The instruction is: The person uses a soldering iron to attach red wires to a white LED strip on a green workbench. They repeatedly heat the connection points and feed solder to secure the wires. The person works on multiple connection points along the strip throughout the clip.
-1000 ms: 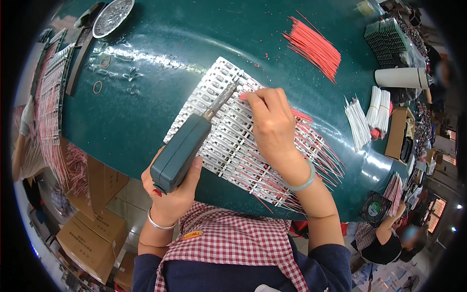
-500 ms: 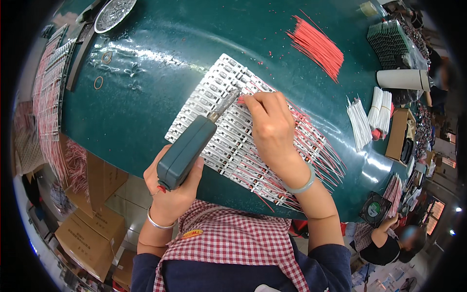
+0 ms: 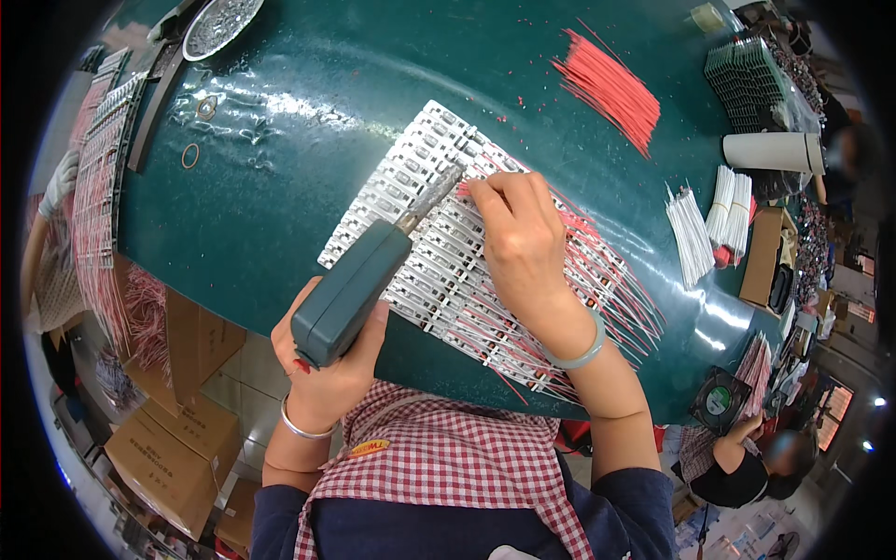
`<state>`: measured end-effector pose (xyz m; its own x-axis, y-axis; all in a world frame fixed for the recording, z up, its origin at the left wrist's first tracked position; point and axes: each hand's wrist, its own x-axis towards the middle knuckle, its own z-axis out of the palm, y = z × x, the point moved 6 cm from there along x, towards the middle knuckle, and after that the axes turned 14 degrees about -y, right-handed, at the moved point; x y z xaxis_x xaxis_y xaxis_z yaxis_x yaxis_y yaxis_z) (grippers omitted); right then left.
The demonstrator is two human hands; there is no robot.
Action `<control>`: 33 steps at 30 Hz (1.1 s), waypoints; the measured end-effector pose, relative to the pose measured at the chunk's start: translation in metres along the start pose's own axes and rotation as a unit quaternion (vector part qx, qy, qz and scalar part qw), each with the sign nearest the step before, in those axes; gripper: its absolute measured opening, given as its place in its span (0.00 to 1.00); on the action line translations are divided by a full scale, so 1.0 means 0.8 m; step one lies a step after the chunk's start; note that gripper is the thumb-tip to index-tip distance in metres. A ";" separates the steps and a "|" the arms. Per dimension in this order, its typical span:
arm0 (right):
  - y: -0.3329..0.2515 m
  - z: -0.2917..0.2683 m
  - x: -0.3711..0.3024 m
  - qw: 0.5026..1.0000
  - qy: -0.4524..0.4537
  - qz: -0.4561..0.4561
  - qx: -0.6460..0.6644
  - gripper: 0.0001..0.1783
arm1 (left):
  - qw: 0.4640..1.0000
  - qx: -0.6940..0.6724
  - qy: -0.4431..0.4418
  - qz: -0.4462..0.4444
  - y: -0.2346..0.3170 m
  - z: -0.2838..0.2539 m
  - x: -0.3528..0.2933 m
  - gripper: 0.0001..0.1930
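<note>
My left hand (image 3: 338, 383) is closed round the body of a dark green soldering gun (image 3: 350, 291). Its greyish metal tip reaches up and to the right, over a white panel of small component boards (image 3: 378, 213). Close to that tip, the thumb and fingers of my right hand (image 3: 525, 238) pinch a red wire (image 3: 462, 189). Whether the tip touches the wire or a board, I cannot tell. Red and white wires (image 3: 597, 271) fan out from the panel's right part, partly under my right hand and forearm.
Loose red wires (image 3: 611, 91) lie at the far right, and white wire bundles (image 3: 689, 238) nearer the right edge. A metal dish (image 3: 217, 26) stands far left. Along the left edge is another wired panel (image 3: 101, 177), with a co-worker's gloved hand (image 3: 62, 182). A white cylinder (image 3: 773, 152) lies right.
The soldering gun's body has shifted slightly left and down in my left hand. My right hand has barely moved. A co-worker's gloved hand has come into view at the left edge.
</note>
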<state>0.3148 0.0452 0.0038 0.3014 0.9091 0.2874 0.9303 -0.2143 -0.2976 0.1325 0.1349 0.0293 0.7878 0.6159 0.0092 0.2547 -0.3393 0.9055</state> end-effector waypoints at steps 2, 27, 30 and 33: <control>-0.001 -0.001 0.000 1.000 -0.002 0.002 -0.004 0.13 | 1.000 0.007 0.011 0.010 0.001 -0.002 -0.002 0.09; -0.015 0.002 -0.008 1.000 -0.010 -0.011 0.018 0.16 | 0.999 -0.032 0.004 -0.014 -0.014 0.000 -0.017 0.08; -0.017 0.001 -0.008 1.000 -0.015 0.018 0.019 0.18 | 0.999 -0.028 -0.001 -0.015 -0.015 0.001 -0.016 0.08; -0.017 0.001 -0.008 1.000 -0.008 0.015 0.015 0.18 | 1.000 -0.020 -0.007 -0.012 -0.013 0.001 -0.016 0.08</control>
<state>0.2997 0.0425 0.0055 0.3260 0.9082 0.2625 0.9140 -0.2319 -0.3329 0.1203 0.1304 0.0192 0.7895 0.6135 -0.0191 0.2517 -0.2952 0.9217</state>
